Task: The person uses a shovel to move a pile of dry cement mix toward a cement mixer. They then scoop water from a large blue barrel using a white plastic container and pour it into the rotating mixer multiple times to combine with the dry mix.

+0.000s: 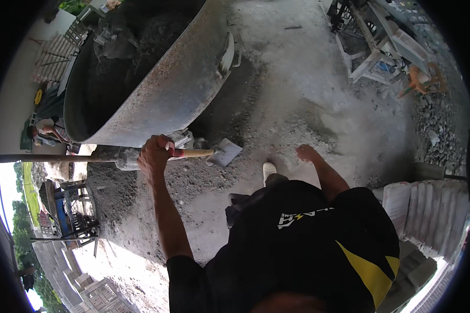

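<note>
Landmark: the big grey mixer drum (156,78), tilted, its dark mouth open toward the upper left of the head view – everything below is placed from it.

Left hand: the left hand (154,155) sits just under the drum's lower rim, closed in a full fist around the wooden handle (193,153) of a shovel.

Shovel: the shovel blade (224,152) lies to the right of that fist, below the drum's right flank and low over the concrete floor (297,78). Its long axis runs nearly level across the view, handle end at the fist, blade pointing right (a red band shows on the handle right beside the fingers).

Right hand: the right hand (307,152) is off the tool, well to the right of the drum and beyond the blade, hanging free over the floor. It holds nothing; the fingers look loosely curled, though how far apart they are I cannot tell.

Nearer hand: the left – it alone carries the shovel; the right is apart from it.

Arm pose: the left forearm rises almost straight from the lower edge to the fist; the right arm is bent and angled outward.

Around: a grey sand pile (136,193) spreads below the drum; stacked cement sacks (428,208) lie far right; a light shoe (269,169) stands just below the blade.
</note>
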A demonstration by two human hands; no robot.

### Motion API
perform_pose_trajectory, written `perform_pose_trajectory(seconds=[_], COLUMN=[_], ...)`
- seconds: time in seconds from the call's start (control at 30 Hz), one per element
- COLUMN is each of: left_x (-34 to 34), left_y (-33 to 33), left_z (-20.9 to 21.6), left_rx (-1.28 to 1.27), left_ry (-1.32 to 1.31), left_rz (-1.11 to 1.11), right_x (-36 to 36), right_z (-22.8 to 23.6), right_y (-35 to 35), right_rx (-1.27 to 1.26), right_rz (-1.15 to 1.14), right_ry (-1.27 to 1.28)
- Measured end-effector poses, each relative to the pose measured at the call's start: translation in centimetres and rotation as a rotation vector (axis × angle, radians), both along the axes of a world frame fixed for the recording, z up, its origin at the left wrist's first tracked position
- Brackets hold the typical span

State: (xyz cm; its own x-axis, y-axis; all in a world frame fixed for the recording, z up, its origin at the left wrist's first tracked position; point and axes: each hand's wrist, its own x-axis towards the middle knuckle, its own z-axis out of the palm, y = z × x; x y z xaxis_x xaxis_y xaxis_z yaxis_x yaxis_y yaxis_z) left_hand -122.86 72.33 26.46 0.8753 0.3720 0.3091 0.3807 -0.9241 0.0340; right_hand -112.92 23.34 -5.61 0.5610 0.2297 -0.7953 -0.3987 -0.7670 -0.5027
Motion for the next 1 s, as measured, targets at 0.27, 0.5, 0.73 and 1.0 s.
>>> perform_pose_trajectory(seconds=[0.27,0.5,0.73,1.0], left_x=[14.0,31.7,60.1,86.6], left_y=[-3.5,-14.4,-21.7,-26.0], left_z=[0.2,-14.1,-14.6,-15.4], left_rx=[-0.112,-0.663,-0.8,-0.914], left_ry=[-0.526,-0.14,0.145,0.289], left_rz=[-0.368,-0.521,-0.74,-0.822], right_x=[-4.3,18.1,39.7,45.9], right_z=[1.3,-2.9,-0.3,-4.5], right_y=[-31.5,-20.3,-7.0,-12.9], right_rx=[0.04,0.041,0.188,0.294], right_rz=[-1.396,-1.09,-0.479,-0.957], right_ry=[-0.099,-0.075,-0.188,0.049])
